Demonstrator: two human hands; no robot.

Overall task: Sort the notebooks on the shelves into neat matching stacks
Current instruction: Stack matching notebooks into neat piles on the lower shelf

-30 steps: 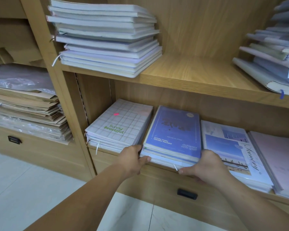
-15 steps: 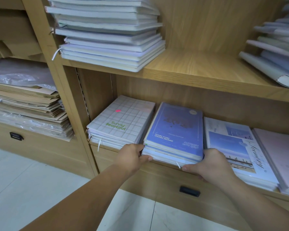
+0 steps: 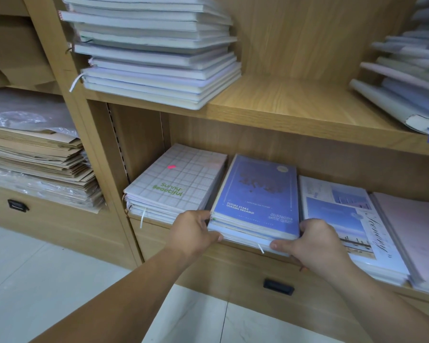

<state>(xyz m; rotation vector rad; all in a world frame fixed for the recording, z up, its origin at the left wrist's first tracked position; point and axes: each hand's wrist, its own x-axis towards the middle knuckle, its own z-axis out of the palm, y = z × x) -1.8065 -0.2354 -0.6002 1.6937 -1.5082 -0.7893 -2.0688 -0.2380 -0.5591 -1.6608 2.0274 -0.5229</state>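
The blue-cover notebook stack (image 3: 258, 194) lies on the lower shelf (image 3: 233, 246), between the grid-cover notebook stack (image 3: 178, 179) on its left and the scenery-cover notebook stack (image 3: 344, 219) on its right. Its front edge overhangs the shelf lip slightly. The top cover reads "FUTURE STARS CHASING DREAMS!".

The left hand (image 3: 193, 231) grips the stack's front left corner. Its fingers curl into the gap beside the grid-cover stack, and its thumb lies against the front edge. The right hand (image 3: 315, 241) grips the front right corner, with its thumb pressed along the bottom front edge and its fingers curled round the side. Both hands are clamped on the same stack.

A pink-cover notebook stack (image 3: 416, 231) lies at the far right of the lower shelf, touching the scenery-cover stack.

The upper shelf (image 3: 295, 105) carries a tall pale notebook stack (image 3: 154, 53) at the left, its layers offset from one another. An uneven, fanned stack (image 3: 406, 70) lies at the right.

A black drawer handle (image 3: 278, 287) sits below the lower shelf. In the bay to the left, a pile of brown paper sheets (image 3: 35, 164) lies under clear plastic film (image 3: 22, 115).
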